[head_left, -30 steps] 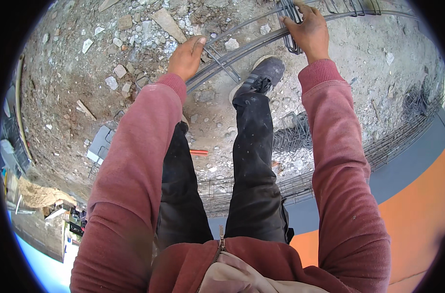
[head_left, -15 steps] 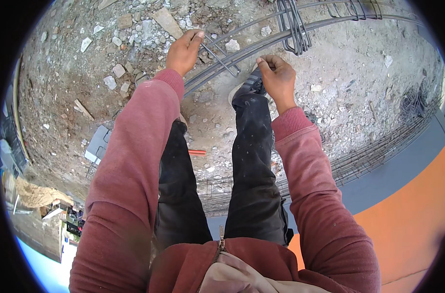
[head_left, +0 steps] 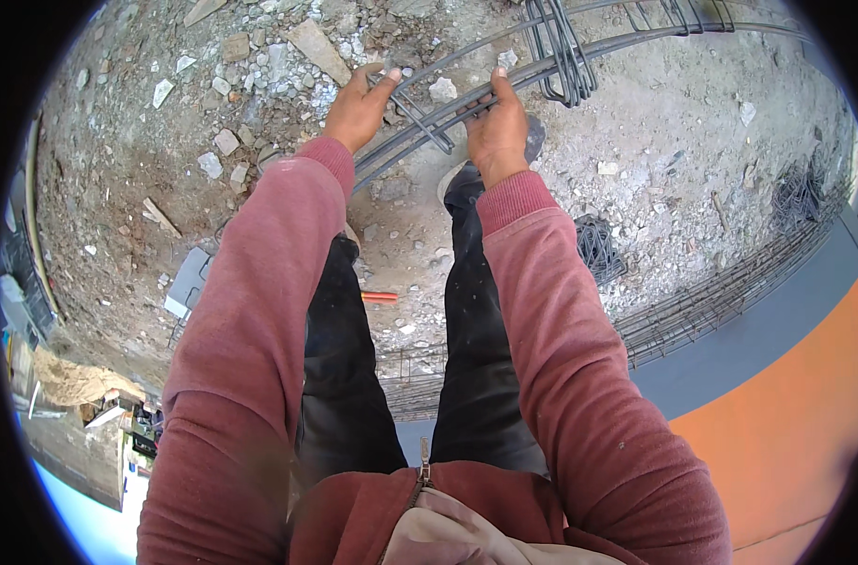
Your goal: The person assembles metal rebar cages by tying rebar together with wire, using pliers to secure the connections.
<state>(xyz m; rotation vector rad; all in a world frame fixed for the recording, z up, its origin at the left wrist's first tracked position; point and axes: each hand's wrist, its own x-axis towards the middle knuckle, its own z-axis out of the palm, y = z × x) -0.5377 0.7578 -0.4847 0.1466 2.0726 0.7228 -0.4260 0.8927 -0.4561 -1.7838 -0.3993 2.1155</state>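
Long steel reinforcing bars (head_left: pixel 626 45) run in a curve across the ground in front of me. My left hand (head_left: pixel 353 113) is closed on one end of a rectangular steel stirrup (head_left: pixel 423 122), which lies across the bars. My right hand (head_left: pixel 499 134) grips the long bars just right of that stirrup, thumb over the top and fingers partly hidden behind them. A bunch of stirrups (head_left: pixel 559 56) hangs round the bars beyond my right hand. More stirrups (head_left: pixel 697 17) sit farther along at the upper right.
Stones and rubble (head_left: pixel 226 141) cover the dirt. Orange-handled pliers (head_left: pixel 380 297) lie between my legs, and a grey box (head_left: pixel 188 282) is left of them. Tangled wire (head_left: pixel 598 247) lies to the right. A long rebar cage (head_left: pixel 711 306) runs beside a grey and orange wall (head_left: pixel 796 395).
My right hand has moved forward and left from above my shoe and has closed on the long bars. My left hand keeps its hold on the stirrup, with little movement.
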